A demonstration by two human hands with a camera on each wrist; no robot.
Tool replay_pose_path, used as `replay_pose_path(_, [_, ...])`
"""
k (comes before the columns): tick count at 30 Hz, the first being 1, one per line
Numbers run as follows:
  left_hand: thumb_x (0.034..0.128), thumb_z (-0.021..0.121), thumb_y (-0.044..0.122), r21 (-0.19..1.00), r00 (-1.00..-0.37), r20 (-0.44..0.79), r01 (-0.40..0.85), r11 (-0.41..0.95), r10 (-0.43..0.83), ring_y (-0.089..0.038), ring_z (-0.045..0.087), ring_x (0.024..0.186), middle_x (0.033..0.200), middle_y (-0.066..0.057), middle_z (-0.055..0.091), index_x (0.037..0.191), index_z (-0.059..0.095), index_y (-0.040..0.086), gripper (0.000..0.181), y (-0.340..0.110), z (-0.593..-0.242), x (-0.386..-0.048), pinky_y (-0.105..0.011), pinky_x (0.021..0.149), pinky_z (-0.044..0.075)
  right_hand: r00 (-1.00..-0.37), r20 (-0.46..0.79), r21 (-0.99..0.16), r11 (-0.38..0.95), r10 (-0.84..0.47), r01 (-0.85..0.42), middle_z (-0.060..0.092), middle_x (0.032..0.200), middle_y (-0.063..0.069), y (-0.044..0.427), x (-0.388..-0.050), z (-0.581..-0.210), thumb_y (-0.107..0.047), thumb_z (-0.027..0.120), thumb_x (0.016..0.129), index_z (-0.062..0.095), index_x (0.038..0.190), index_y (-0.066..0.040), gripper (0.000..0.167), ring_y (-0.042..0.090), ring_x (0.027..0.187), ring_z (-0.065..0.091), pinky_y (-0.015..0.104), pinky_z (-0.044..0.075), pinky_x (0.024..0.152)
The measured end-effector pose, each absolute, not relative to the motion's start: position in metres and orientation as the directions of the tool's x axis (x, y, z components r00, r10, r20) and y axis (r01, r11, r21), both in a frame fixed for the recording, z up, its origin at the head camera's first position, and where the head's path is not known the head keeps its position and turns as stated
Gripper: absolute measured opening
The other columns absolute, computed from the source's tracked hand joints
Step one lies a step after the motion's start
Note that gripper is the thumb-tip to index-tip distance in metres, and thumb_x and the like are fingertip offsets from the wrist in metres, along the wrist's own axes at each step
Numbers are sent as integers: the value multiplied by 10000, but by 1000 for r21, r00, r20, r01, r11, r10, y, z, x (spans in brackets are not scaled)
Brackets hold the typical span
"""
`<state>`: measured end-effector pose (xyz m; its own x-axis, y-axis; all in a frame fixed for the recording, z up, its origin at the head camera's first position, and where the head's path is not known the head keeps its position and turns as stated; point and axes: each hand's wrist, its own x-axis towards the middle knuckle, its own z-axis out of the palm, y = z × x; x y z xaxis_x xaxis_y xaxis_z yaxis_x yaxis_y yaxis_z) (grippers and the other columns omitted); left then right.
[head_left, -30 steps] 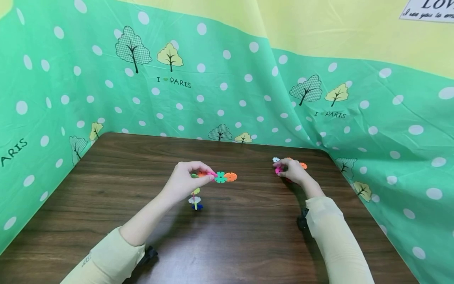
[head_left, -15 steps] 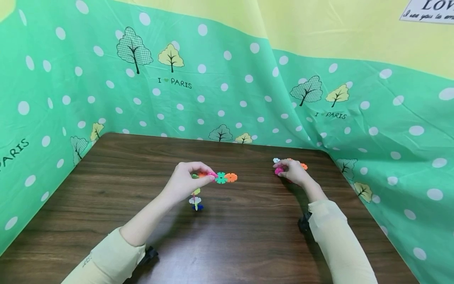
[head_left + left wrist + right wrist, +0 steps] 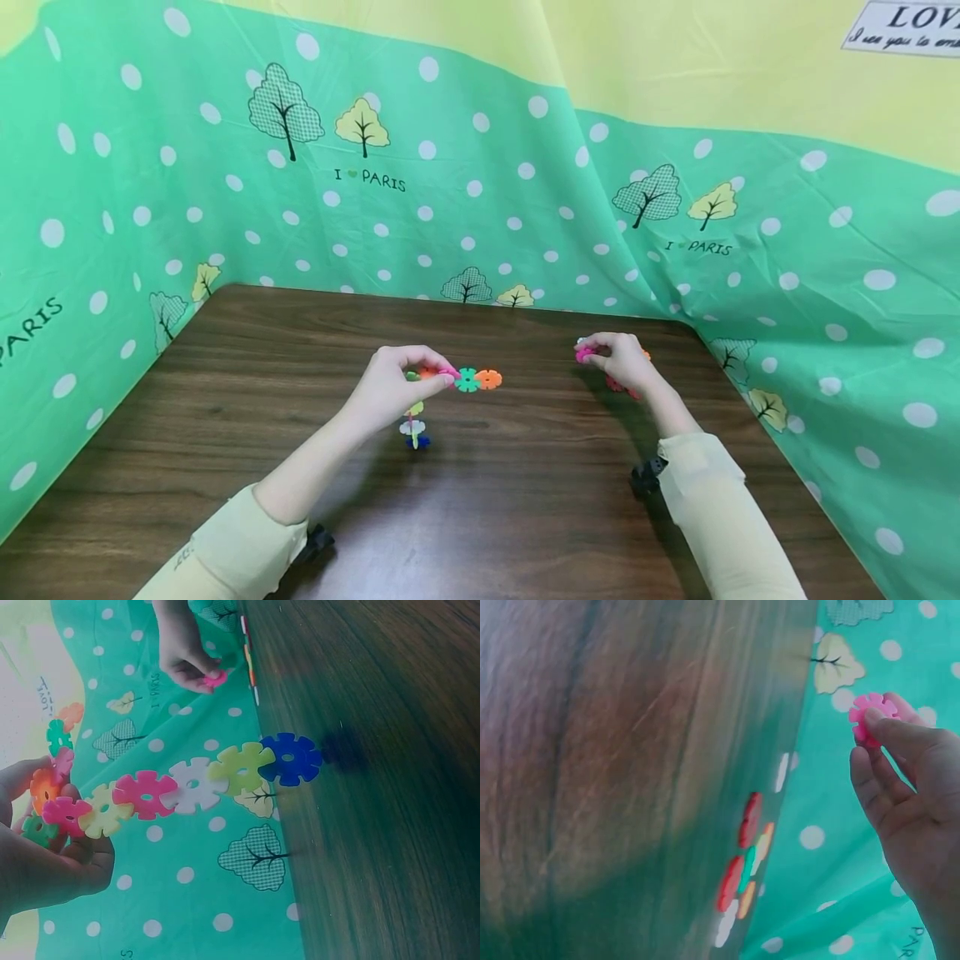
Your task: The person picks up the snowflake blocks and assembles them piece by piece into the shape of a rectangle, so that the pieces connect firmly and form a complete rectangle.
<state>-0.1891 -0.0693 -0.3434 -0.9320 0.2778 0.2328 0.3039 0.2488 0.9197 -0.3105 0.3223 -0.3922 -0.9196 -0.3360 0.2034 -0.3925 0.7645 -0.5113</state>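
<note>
Adding a piece seems the step in hand: the fingers of the left hand [image 3: 390,383] pinch the flower-piece chain [image 3: 159,784] over the wood-grain worktop [image 3: 487,508], while the right hand [image 3: 624,362], right of the chain, pinches a pink piece [image 3: 873,700]. Joining would call for lined-up slots. Loose pieces [image 3: 730,883] lie right of the chain; dotted green cloth [image 3: 450,192] hangs beyond it.

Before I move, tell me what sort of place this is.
Probably a curtained-off play or craft corner: a dark wood-grain table, a tree-print cloth hung behind it, a chain of flower-shaped pieces in the left hand, a pink piece in the right hand.
</note>
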Motion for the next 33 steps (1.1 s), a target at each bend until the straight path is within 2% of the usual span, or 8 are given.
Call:
replay_pose_path(7, [806,755,228,918,-928,233,308,249,289,-197,590,799,815,31,697,841,731,206,48,-68,-343,-189,-341,692,502,-905,252,-495,758,-343,-425,697,868,-12,311,-299,-379,-116,714,832,708,979,-145,149,126,767,628,246,519,670])
replay_pose_path(11, [804,757,230,919,-929,228,304,251,292,-198,588,795,821,23,698,843,732,194,59,-68,-344,-190,-314,670,497,-884,303,-505,727,-355,-465,701,846,-7,302,-292,-371,-108,731,813,706,996,-112,185,139,738,626,263,527,663])
replay_pose_path(16, [813,747,179,919,-933,224,299,257,282,-187,581,789,826,3,696,858,730,143,60,-66,-337,-186,-292,669,492,-870,355,-561,667,-342,-491,712,836,22,289,-282,-359,-109,735,811,702,1012,-86,205,203,724,666,203,517,624])
replay_pose_path(23, [798,765,250,914,-932,240,311,260,271,-202,579,786,804,11,687,846,719,182,96,-68,-345,-193,-331,694,494,-837,419,-572,613,-352,-545,716,819,31,270,-269,-344,-94,747,798,703,1014,-66,222,156,688,670,230,533,585])
replay_pose_path(28, [797,762,231,914,-936,235,304,267,262,-212,551,762,796,8,677,826,716,203,61,-69,-342,-192,-289,535,460,-855,389,-632,577,-343,-518,722,854,75,258,-257,-335,-98,730,814,695,1032,-67,223,127,698,672,235,547,596])
replay_pose_path(30, [799,759,222,912,-936,237,307,273,262,-210,545,756,797,12,677,823,715,207,52,-69,-341,-192,-279,501,440,-861,376,-654,560,-343,-509,720,866,108,250,-247,-326,-65,715,823,687,1038,-49,218,122,706,673,260,557,610])
replay_pose_path(33, [801,755,206,909,-935,239,310,277,262,-208,549,747,796,18,681,825,716,206,45,-69,-341,-192,-277,517,442,-858,375,-661,548,-350,-512,713,870,146,237,-232,-312,-16,694,830,675,1042,-6,213,127,716,672,285,562,623])
